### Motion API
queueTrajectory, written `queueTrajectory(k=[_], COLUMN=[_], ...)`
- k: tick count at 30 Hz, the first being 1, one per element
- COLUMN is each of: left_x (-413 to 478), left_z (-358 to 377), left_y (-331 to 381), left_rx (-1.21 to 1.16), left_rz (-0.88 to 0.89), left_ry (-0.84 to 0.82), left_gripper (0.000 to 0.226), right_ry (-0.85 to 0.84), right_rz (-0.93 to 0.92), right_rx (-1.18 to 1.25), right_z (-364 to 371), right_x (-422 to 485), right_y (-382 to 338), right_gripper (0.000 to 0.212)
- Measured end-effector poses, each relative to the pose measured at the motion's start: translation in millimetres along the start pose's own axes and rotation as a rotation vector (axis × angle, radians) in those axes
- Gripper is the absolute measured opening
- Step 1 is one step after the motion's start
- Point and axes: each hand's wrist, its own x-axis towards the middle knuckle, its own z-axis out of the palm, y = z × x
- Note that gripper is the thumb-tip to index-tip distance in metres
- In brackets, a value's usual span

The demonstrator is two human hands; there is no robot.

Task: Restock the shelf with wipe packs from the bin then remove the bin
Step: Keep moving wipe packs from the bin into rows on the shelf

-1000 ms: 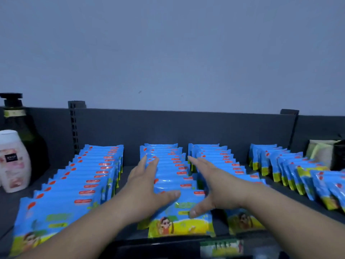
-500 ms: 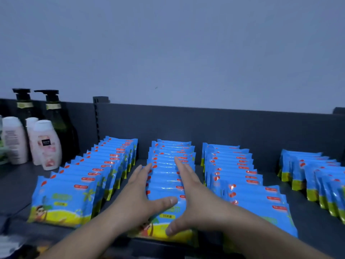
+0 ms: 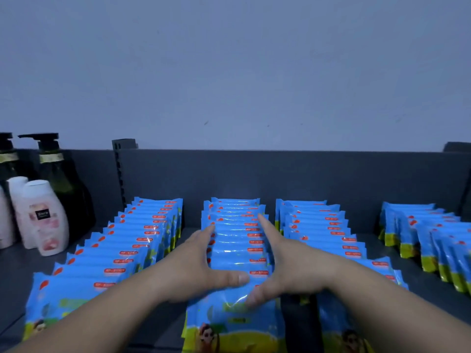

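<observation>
Head view, left hand (image 3: 190, 266): spread flat, fingers straight and together, thumb swung out to the right. It grasps nothing. The inner side presses on the left flank of the middle row of wipe packs (image 3: 237, 235), and the thumb lies across the top of a near pack.
Head view, right hand (image 3: 290, 266): mirrors the left, with straight fingers laid along the row's right flank. The thumb tip rests on the front pack (image 3: 234, 319), just below the left thumb, and the two tips almost meet.
Grip state: both hands are released, bracketing the row and clasping no single pack.
Pack material: glossy blue film, crinkled and catching light. Each has a red spot and a red label strip near the top, and a yellow-green band with a cartoon figure at the foot.
Pack shape: flat rectangular pouches stood on edge, leaning back and overlapped like tiles.
Middle row, place: between the two hands. It runs from under the thumbs past the fingertips to the back panel (image 3: 280, 179).
Left row (image 3: 122, 253): just outside the left hand, alongside the left forearm.
Right row (image 3: 318, 228): just outside the right hand, its near end partly hidden by the right forearm.
Far-right row (image 3: 433, 238): well apart from the right hand.
Shelf (image 3: 15, 278): dark grey, matte and flat, with bare strips between the rows.
Bottles: well left of the left hand. White squeeze bottles (image 3: 43, 215) with pinkish labels stand in front of dark pump bottles (image 3: 57, 174).
Wall (image 3: 229, 59): plain and pale, above the back panel.
</observation>
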Motion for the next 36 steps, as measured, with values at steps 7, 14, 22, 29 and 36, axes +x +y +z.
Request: queueTrajectory(k=[7, 14, 22, 29, 36], left_x=[36.9, 81.9, 94.6, 96.3, 97.4], left_z=[-30.8, -28.8, -23.7, -31.4, -34.7], left_y=[23.4, 0.2, -19.4, -12.3, -9.4], left_rx=[0.22, 0.231, 0.162, 0.157, 0.207], left_rz=[-0.074, -0.261, -0.24, -0.137, -0.118], left_ry=[0.053, -0.004, -0.014, -0.019, -0.051], left_gripper=[0.044, 0.069, 0.085, 0.058, 0.073], right_ry=[0.132, -0.016, -0.019, 0.029, 0.009], right_rz=[0.102, 0.209, 0.178, 0.143, 0.118], right_rx=[-0.001, -0.065, -0.063, -0.059, -0.063], right_z=[-26.4, -16.7, -15.4, -20.0, -21.0], right_x=[29.4, 77.2, 84.2, 91.0, 96.1], right_y=[-1.6, 7.2, 4.3, 7.6, 11.6], right_gripper=[0.089, 0.13, 0.136, 0.144, 0.142])
